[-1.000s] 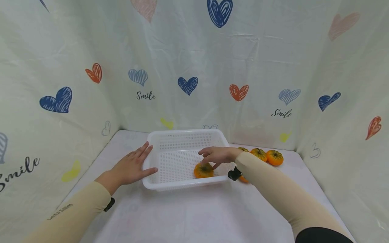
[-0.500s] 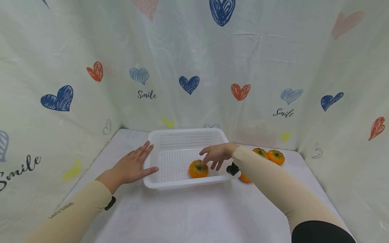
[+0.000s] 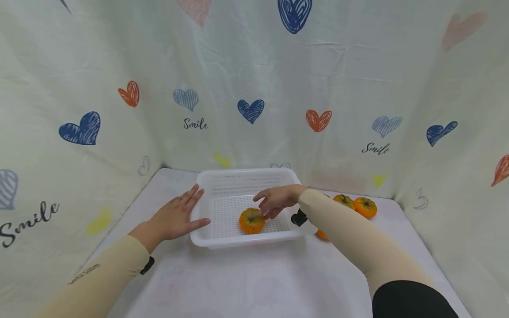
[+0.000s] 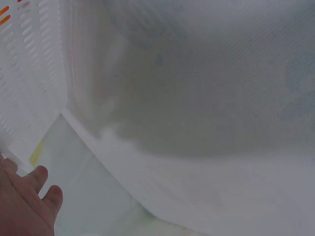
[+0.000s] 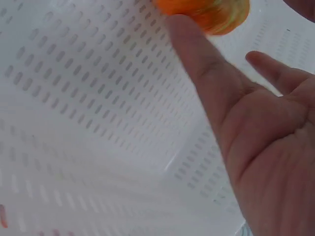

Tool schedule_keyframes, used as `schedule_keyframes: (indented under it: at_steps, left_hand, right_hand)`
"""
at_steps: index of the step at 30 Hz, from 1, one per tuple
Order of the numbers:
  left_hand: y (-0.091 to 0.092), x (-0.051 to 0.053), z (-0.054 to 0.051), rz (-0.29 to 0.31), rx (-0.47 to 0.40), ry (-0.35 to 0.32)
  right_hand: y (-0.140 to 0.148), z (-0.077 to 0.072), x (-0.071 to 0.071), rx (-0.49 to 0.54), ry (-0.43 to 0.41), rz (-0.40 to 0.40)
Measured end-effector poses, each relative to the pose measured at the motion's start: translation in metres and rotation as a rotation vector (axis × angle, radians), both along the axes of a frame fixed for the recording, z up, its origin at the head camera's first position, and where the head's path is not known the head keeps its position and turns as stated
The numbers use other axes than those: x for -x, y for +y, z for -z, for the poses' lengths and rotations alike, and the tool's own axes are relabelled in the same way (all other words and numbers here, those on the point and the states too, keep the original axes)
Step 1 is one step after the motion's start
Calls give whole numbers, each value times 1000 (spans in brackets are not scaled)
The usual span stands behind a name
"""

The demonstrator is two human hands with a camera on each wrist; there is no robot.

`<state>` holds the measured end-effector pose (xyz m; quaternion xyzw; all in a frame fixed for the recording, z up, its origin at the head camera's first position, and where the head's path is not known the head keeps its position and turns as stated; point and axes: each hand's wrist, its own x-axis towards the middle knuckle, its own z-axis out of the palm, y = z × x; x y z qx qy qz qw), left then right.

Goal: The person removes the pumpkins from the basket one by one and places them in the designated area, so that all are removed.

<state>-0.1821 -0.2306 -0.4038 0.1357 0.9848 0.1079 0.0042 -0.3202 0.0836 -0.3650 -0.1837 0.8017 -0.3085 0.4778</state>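
Observation:
In the head view a small orange pumpkin (image 3: 252, 221) with a greenish top sits on the floor of a white perforated plastic basket (image 3: 246, 240). My right hand (image 3: 278, 199) is inside the basket, just right of the pumpkin, its fingers loosely bent and not wrapped round it. The right wrist view shows the thumb tip at the edge of the pumpkin (image 5: 224, 17); whether they touch, I cannot tell. My left hand (image 3: 175, 216) rests on the basket's left rim with fingers spread. Only part of the left hand (image 4: 27, 201) shows in the left wrist view, beside the basket wall (image 4: 32, 73).
Right of the basket on the white table (image 3: 254, 282) lie more small pumpkins (image 3: 365, 208), some partly hidden by the right forearm; another pumpkin (image 3: 322, 235) peeks out beneath it. A curtain (image 3: 342, 79) printed with hearts encloses the table at the back and sides.
The pumpkin in the basket has shifted left across its floor. My right hand has followed it slightly left, staying on its right side. The left hand stays on the rim.

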Motion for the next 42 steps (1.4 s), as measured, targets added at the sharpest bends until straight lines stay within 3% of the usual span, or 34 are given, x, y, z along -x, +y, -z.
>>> schedule_keyframes:
  at_steps: [4,8,14,23,42]
  left_hand:
    - [0,0,-1,4,4,3]
    - [1,0,-2,12,3,7]
    - [0,-1,-2,1,1,-3]
    - [3,-5,-5,1,-16,-1]
    - [5,-7,-11,-12,-4,-7]
  right_hand:
    - [-3,2,4,50,17,-84]
    - [-5,7,7,27,43,-120]
    - [-9,17,12,8,92,-149]
    - [-14,32,16,39,67,-190]
    - [-15,41,11,69,68,-244]
